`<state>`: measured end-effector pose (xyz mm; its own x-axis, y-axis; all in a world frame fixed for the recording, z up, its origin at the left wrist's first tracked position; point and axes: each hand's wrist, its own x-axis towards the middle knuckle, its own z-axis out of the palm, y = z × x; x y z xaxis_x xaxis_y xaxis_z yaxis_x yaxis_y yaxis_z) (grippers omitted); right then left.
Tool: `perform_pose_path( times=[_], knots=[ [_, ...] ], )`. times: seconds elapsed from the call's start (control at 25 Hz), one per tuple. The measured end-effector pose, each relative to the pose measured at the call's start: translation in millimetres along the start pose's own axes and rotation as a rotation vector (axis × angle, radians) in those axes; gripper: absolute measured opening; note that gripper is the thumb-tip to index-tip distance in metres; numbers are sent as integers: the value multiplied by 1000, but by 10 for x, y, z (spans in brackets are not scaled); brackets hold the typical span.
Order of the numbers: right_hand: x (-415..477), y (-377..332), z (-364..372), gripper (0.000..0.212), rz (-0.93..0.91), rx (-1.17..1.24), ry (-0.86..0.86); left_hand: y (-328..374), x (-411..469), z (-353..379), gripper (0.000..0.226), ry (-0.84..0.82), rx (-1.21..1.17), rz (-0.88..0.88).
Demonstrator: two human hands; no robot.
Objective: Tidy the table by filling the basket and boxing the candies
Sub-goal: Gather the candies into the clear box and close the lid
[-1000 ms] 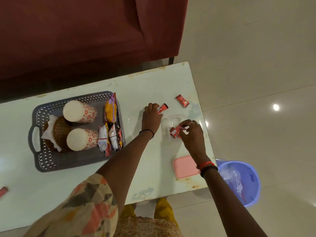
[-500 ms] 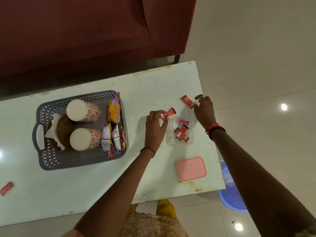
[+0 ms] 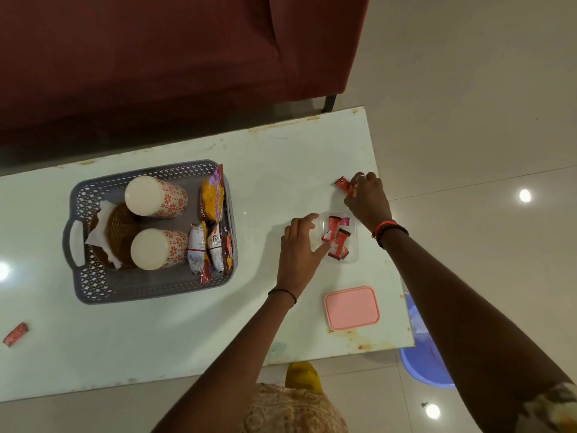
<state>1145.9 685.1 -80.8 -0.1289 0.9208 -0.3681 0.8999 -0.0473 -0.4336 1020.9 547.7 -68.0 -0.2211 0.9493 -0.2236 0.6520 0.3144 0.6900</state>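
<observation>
Pinched between the fingertips of the right hand (image 3: pixel 368 201): one red candy (image 3: pixel 345 185), at the far right of the white table (image 3: pixel 187 332), close to its right edge. Print on the wrapper too small to read.

Just near of that, a clear box (image 3: pixel 352 259), uncovered, with several red candies (image 3: pixel 337 235) inside. Left hand (image 3: pixel 299 245) beside the box on its left, fingers spread and relaxed, gripping nothing, thumb tip over the box's left side.

Pink lid (image 3: pixel 352 308) flat on the table, near of the box and apart from it, close to the near right corner.

Grey basket (image 3: pixel 150 292) on the left half, holding two patterned cups (image 3: pixel 156 195) on their sides and snack packets (image 3: pixel 209 245) along its right wall. Lettering on the packets there, but blurred.

Another red sweet (image 3: pixel 15 334) alone by the left border of the view, well apart from everything.

Open tabletop between basket and box, and along the whole near edge.

On the floor under the near right corner, a blue bin (image 3: pixel 427 367). Beyond the far edge, a dark red sofa (image 3: pixel 156 57).
</observation>
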Motion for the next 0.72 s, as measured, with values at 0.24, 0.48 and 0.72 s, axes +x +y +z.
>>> perform_pose_path(
  times=[0.24, 0.48, 0.72],
  knots=[
    [-414, -107, -146, 18, 117, 194, 49, -154, -179, -157, 53, 4, -23, -69],
    [-1073, -210, -54, 34, 114, 150, -21, -113, -277, -344, 52, 29, -61, -58],
    [-1539, -635, 219, 30, 63, 156, 22, -161, -635, -829, 44, 137, -143, -41]
  ],
)
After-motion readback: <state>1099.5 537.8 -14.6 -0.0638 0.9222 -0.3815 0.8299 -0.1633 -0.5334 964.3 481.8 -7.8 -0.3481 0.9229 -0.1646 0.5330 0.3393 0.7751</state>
